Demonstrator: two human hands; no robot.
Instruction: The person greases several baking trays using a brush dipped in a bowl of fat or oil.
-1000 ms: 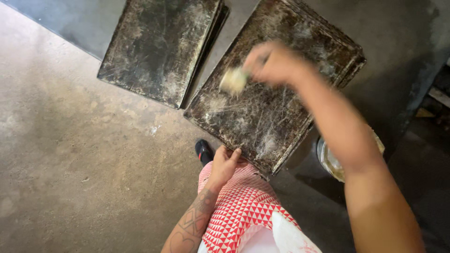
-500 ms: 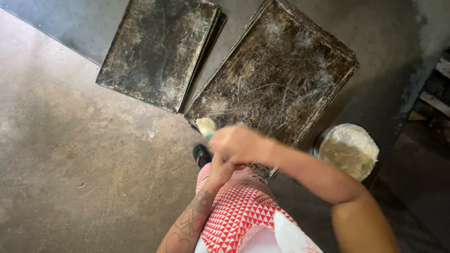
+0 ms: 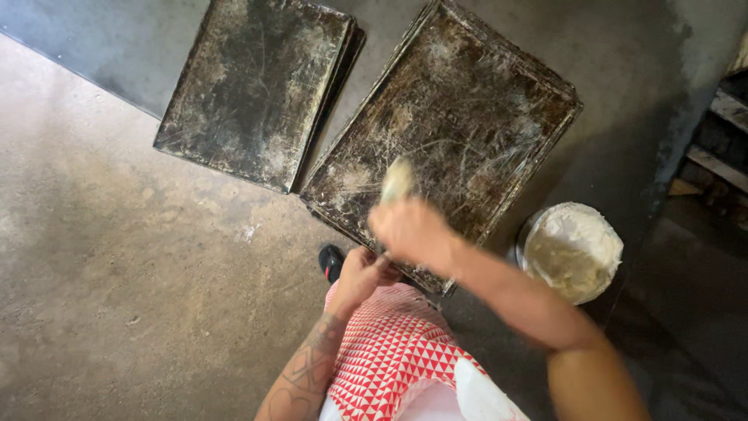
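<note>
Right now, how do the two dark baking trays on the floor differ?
The left tray lies untouched and apart from the hands; the right tray sits under the right hand, which holds a pale lump over it. The right tray looks larger and shows pale smear streaks. Both are dark, worn, rectangular.

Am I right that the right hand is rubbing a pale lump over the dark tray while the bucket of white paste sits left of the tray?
Not quite: the head view shows the bucket right of the tray, not left. The right hand does hold the pale lump over it.
</note>
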